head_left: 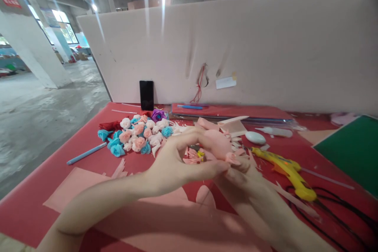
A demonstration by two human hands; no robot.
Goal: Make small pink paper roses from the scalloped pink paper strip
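Note:
A small pink paper rose (233, 159) is pinched between my two hands above the table. My left hand (177, 159) arches over, its thumb pressed to the rose and its fingers curled against a rounded piece of pink paper (217, 142). That piece seems to run into the rose; the join is not clear. From the right, my right hand (245, 177) grips the rose's base, its fingers partly hidden. Pink paper scraps (193, 155) show through the gap of my left hand. Below lie a large pink sheet (183, 224) and a small rounded petal (206, 197).
Finished blue, white and pink paper roses (138, 143) are heaped at left. A yellow glue gun (283, 167) with black cord lies right, near a white oval object (255, 138). A phone (147, 95) leans against the pale partition (265, 51). A green board (351, 149) lies far right.

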